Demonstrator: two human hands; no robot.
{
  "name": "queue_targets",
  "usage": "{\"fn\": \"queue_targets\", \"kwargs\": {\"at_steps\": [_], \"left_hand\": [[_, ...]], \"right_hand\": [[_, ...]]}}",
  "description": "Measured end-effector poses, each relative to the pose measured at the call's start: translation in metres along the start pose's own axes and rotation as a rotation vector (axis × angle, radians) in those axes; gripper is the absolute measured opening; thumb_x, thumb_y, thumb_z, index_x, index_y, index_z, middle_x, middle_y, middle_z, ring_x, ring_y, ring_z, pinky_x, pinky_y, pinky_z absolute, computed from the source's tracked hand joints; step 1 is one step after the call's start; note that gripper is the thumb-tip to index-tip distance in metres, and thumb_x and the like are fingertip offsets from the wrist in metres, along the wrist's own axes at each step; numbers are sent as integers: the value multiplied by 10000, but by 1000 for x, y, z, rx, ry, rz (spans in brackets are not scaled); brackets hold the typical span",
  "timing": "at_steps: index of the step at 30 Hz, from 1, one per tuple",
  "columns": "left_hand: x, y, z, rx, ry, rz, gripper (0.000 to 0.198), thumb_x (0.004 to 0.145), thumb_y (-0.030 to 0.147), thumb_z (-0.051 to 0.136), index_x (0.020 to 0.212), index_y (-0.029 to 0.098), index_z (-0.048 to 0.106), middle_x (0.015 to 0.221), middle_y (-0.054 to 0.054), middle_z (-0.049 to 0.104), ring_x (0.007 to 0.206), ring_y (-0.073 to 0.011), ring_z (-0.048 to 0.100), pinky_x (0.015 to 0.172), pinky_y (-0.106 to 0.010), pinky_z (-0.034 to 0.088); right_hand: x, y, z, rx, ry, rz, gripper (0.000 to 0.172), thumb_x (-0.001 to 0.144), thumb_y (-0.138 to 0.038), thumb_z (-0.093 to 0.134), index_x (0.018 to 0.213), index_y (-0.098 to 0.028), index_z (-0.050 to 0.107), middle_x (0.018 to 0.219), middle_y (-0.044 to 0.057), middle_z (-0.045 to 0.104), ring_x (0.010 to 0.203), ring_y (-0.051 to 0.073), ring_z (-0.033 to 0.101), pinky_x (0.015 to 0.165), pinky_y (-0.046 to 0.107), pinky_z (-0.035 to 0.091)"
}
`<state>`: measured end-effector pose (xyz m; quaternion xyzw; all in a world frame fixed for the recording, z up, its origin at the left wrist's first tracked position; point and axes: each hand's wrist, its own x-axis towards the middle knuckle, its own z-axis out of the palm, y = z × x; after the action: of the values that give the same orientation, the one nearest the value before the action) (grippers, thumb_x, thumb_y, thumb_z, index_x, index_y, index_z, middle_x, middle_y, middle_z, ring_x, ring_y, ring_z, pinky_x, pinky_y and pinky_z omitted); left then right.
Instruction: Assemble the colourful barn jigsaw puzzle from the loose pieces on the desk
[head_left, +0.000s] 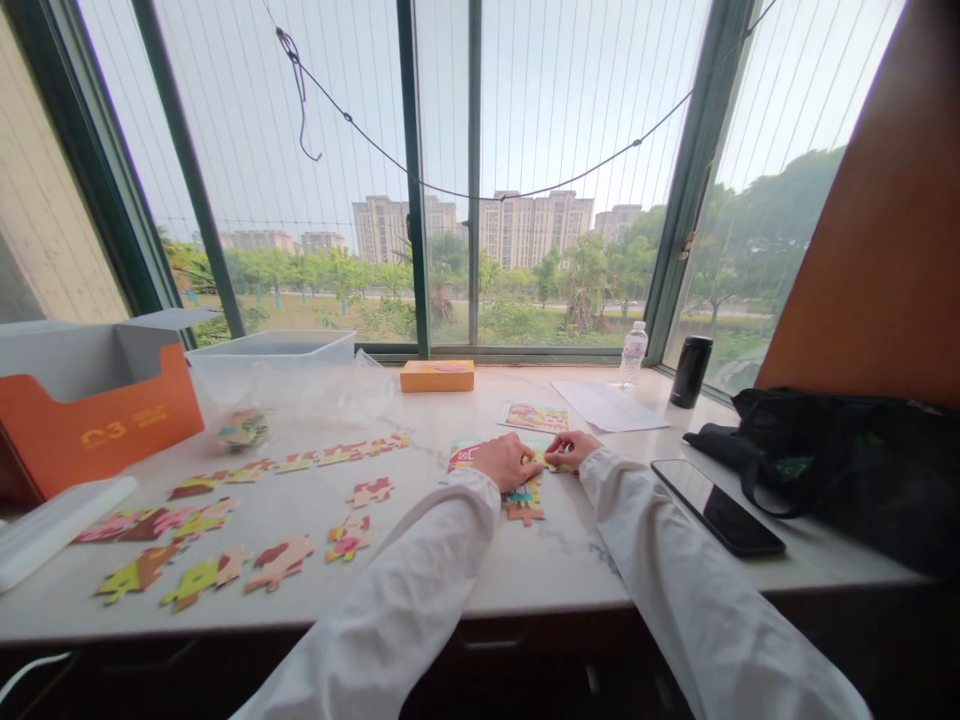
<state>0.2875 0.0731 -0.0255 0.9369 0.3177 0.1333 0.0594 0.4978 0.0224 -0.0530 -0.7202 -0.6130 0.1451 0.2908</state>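
Flat, overcast daylight pours through a tall green-framed window [413, 180], washing the sky [570, 100] nearly white and leaving only faint, soft shadows on a white marble counter [465, 590]; a black glass smartphone [718, 507] catches a pale sheen, while wide-angle distortion bows the window's lines toward the picture's edges

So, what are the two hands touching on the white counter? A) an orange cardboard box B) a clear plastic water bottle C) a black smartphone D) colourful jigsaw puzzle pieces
D: the left hand and the right hand rest on colourful jigsaw puzzle pieces.
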Motion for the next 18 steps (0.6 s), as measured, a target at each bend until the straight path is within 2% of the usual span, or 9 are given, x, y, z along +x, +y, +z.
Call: {"fn": "queue_targets", "kwargs": {"at_steps": [3,9,13,18], "left_hand": [[0,-1,1,-11,-2,4,454,806,674,470,972,352,744,1042,-60,648,906,-249,647,762,-340,492],[-1,-4,-3,-61,-17,-12,481,777,668,530,1075,341,716,1012,-42,675,910,-222,644,764,-298,483],[-1,-5,-3,-49,-27,3,486,771,676,534,1067,335,713,1028,-30,686,896,-209,646,752,-282,482],[-3,-2,0,-9,2,7,462,794,660,509,1019,315,721,992,-37,704,874,-215,659,731,-286,489]], "right_hand": [[3,3,2,76,-55,39,270,722,-402,744,879,-184,727,696,-20,601,474,49,473,393,156,396],[6,6,5,86,-47,53,226,726,-360,735,859,-179,720,692,-17,622,453,44,459,404,165,382],[7,7,6,71,-44,47,196,722,-336,732,814,-163,717,694,-6,642,494,54,483,431,162,373],[7,9,6,56,-41,36,240,735,-368,715,867,-168,717,728,-4,643,500,56,479,443,171,376]]}}
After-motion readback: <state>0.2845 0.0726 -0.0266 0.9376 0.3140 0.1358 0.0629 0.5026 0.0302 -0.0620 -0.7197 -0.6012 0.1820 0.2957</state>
